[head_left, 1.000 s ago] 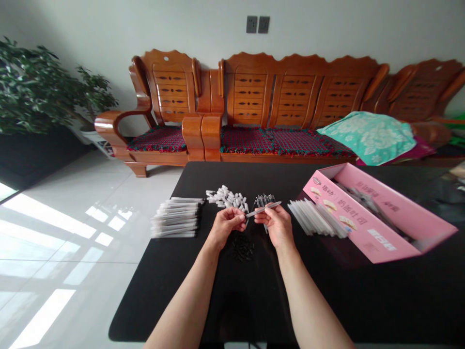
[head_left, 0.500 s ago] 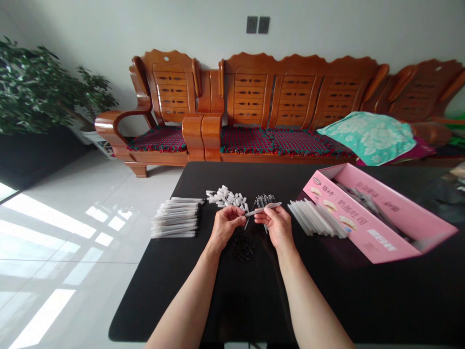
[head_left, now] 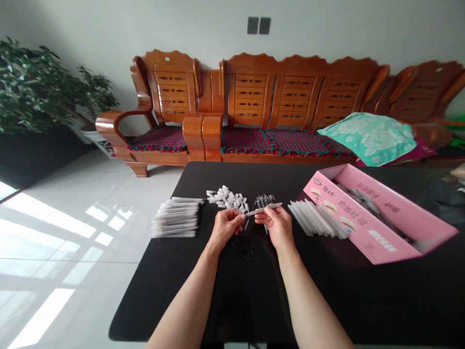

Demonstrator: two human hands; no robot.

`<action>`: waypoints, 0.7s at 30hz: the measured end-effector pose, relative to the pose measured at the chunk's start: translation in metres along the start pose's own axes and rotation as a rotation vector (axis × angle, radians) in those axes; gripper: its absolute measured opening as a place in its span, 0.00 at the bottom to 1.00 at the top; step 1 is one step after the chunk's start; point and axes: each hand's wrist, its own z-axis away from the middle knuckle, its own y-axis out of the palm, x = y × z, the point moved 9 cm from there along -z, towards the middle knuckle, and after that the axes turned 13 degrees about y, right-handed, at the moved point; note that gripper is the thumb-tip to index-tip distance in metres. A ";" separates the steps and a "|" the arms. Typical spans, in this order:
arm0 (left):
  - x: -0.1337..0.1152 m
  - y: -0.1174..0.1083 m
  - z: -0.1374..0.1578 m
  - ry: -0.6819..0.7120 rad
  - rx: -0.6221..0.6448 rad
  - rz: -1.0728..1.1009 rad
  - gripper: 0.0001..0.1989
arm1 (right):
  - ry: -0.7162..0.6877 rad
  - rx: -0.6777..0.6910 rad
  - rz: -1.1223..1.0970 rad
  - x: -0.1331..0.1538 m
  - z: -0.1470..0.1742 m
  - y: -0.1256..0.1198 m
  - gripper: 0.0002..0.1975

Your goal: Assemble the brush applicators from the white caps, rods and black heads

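Note:
A slim whitish pen barrel [head_left: 259, 210] is held nearly level above the black table. My right hand [head_left: 279, 225] pinches it near its right end. At the other end, my left hand [head_left: 225, 227] has thumb and fingers pressed together on the barrel's tip. Small black plugs [head_left: 242, 248] lie in a pile just below the hands. Behind the hands are a heap of white pen caps [head_left: 227, 198] and a bundle of thin pen refills [head_left: 266, 199], partly hidden by my right hand. To the right lies a row of pale barrels [head_left: 314, 218].
Stacked pens with dark ends [head_left: 176, 218] lie near the left edge of the black table [head_left: 174, 291]. A pink box [head_left: 366, 237] with grey contents stands at the right. Beyond the table is a wooden sofa [head_left: 250, 92] with a teal cloth [head_left: 370, 138].
My left fingers have shifted slightly at the barrel's left end. My right hand, the barrel and the piles look the same.

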 end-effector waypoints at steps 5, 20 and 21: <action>-0.005 -0.004 -0.001 0.028 -0.042 0.021 0.21 | -0.004 0.000 -0.013 0.001 -0.001 -0.001 0.12; -0.006 -0.006 0.000 0.034 -0.025 -0.051 0.20 | -0.002 0.007 -0.011 0.002 0.001 0.001 0.12; -0.006 -0.005 0.000 0.034 -0.011 -0.079 0.20 | -0.002 0.008 -0.011 0.002 0.001 0.001 0.12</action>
